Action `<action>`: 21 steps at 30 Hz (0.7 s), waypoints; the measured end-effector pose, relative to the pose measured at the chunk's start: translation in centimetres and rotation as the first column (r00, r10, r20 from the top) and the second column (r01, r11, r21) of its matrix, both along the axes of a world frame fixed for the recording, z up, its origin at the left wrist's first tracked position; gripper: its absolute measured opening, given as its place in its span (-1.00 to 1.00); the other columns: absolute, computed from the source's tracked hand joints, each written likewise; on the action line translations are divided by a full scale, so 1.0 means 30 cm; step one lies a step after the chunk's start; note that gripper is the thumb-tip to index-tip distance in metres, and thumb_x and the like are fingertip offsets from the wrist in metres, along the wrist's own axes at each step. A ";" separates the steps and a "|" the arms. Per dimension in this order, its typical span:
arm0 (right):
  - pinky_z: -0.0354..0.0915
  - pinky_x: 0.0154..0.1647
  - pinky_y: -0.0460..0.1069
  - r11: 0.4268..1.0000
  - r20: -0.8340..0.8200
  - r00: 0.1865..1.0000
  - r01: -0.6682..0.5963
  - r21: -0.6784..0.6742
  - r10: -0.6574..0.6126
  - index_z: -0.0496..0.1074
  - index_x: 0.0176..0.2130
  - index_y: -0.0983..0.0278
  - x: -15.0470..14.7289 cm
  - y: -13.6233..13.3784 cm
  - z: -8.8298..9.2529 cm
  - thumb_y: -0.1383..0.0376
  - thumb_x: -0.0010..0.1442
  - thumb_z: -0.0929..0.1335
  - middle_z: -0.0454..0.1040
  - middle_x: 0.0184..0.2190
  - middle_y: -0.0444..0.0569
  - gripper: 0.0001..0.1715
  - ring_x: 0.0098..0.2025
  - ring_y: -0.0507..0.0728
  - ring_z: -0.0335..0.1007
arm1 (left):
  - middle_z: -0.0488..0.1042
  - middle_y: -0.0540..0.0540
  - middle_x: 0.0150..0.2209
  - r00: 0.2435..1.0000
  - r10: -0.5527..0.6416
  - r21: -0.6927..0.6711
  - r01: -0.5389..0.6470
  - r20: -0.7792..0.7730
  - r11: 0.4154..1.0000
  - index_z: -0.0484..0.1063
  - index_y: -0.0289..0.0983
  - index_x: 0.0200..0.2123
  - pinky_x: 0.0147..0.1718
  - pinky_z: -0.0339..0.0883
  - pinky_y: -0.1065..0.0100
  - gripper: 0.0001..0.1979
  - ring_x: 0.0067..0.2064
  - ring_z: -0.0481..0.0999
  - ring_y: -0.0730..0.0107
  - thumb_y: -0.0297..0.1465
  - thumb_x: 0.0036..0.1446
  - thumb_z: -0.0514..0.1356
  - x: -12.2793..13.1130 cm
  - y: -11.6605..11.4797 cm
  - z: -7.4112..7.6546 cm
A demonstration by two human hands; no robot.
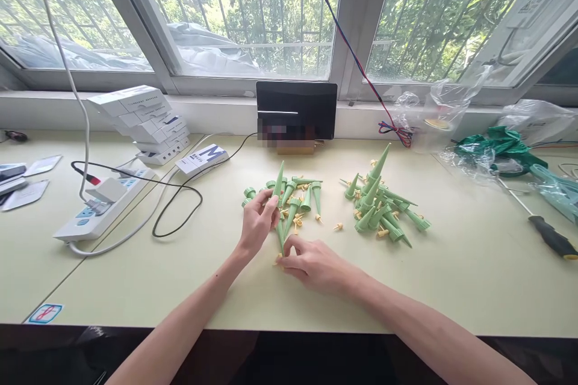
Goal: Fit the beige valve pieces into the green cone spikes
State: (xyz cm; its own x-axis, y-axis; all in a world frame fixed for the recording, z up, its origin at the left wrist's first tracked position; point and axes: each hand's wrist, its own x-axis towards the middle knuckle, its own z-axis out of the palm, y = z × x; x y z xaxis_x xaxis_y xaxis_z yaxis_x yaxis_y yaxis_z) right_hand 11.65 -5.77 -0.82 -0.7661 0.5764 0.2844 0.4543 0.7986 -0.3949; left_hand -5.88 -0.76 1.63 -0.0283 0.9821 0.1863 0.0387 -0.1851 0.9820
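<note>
My left hand (257, 224) is closed around a pale green plastic cone spike (279, 181), whose pointed tip is up. In front of it, close to the table edge, my right hand (318, 266) pinches a small yellow plastic fitting (279, 259); the fingers hide part of it. Another green spike (280, 234) shows between the two hands, its lower end close to the right fingertips. Behind the hands lies a loose pile of green spikes (292, 212) mixed with yellow fittings. One single yellow fitting (338, 227) sits apart, right of that pile.
A second heap of green spikes (371, 194) and yellow fittings lies to the right. A screwdriver (551, 237) and green plastic bags (497, 150) are farther right. At left are a power strip (72, 225), cables and stacked white boxes (138, 114). A black tablet (295, 107) stands behind.
</note>
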 end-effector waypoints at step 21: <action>0.22 -0.38 -0.08 1.000 -0.013 1.000 -0.017 -0.012 0.017 0.48 -0.14 0.21 -0.008 -0.007 -0.008 0.25 0.35 0.32 0.47 -0.13 -0.07 -0.85 -0.50 -0.04 0.22 | 0.19 0.12 -0.64 0.980 0.037 0.110 -0.015 -0.194 0.994 0.42 -0.26 -0.23 -0.67 0.11 0.49 -0.80 -0.63 0.18 0.54 -0.24 0.22 0.16 0.008 -0.014 -0.005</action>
